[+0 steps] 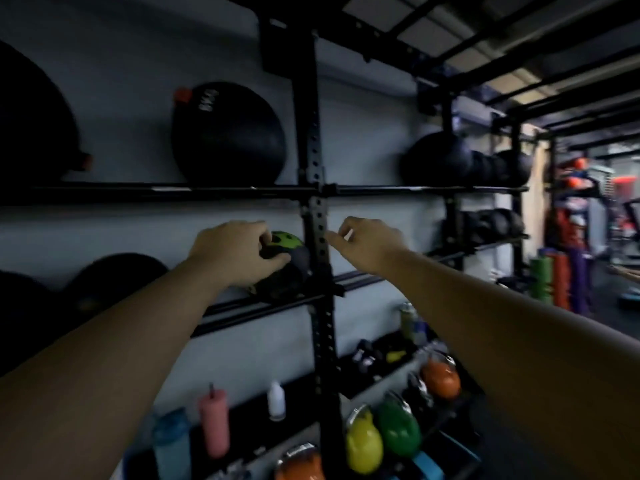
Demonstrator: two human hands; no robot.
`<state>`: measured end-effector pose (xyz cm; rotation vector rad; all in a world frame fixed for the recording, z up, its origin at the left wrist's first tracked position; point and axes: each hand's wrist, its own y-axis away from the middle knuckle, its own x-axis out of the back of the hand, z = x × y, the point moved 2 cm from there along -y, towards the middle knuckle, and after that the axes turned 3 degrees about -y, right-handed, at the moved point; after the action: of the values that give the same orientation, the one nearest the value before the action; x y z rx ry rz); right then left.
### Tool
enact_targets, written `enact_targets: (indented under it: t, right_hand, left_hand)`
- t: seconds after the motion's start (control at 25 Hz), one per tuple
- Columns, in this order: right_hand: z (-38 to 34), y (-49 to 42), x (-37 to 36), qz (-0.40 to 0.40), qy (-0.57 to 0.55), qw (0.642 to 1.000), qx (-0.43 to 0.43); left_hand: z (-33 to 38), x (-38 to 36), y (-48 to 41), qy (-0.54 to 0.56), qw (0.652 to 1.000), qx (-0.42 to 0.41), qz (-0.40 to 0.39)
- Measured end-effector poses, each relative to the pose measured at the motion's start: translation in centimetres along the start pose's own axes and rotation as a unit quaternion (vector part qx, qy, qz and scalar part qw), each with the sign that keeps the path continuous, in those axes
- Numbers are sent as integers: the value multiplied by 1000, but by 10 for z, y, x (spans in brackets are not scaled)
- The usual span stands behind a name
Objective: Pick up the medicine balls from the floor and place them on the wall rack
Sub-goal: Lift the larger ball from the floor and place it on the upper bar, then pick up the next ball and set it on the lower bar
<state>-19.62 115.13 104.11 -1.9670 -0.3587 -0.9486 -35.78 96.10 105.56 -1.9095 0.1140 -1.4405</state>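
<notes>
1. Left hand (235, 252): arm extended forward, palm down, fingers curled over the black-and-green medicine ball (285, 266), gripping it.
2. Medicine ball: resting on the middle rail of the wall rack (315, 216), just left of the upright post.
3. Right hand (367, 245): arm extended, fingers loosely curled, holding nothing, beside the post.

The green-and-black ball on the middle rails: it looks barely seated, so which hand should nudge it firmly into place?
Left. The left hand already lies on the green-and-black ball on the rack rails. The right hand is off it, past the black upright, holding nothing.
</notes>
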Motion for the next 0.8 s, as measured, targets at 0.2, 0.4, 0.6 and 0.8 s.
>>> enact_targets:
  t: [0.2,0.4,0.6,0.8]
  right_hand:
    - [138,144,61,-20,4,997,-78]
    - [242,288,102,-62,10,988,-142]
    - [312,396,121,-117,1,971,-206]
    - [377,465,118,-100,8,955,-280]
  left_hand:
    - [188,-28,62,72,995,-63,-26]
    - [324,-52,143,143,981,-80,-99]
    - [406,-67,207,158,972,-93,-145]
    - [489,-108,239,179,956,-147,-181]
